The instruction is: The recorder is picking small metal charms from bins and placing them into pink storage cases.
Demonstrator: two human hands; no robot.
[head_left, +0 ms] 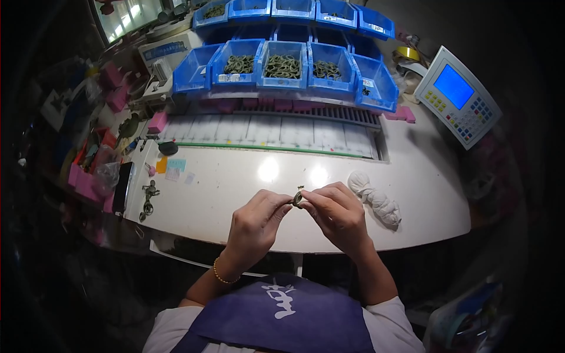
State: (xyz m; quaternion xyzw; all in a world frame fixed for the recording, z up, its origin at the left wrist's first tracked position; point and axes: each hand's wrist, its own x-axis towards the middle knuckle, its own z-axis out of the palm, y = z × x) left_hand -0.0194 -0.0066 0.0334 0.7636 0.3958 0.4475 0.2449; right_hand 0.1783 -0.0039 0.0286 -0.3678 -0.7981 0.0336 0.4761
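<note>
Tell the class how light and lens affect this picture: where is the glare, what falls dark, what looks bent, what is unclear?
Head view: two glare patches whiten the tabletop; head view: the rim sinks to near-black; head view: the tabletop's front edge bows, fisheye-style; head view: the ring-shaped piece between the fingers is too small to judge its sharpness.

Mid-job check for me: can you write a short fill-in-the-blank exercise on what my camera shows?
1. A small dark ring-shaped piece is held between the left hand and the ____ hand.
2. The beaded bracelet is worn on the ____ wrist.
3. The bins at the back are coloured ____.
4. The twisted cloth on the table is coloured ____.

Missing words: right; left; blue; white.
</note>
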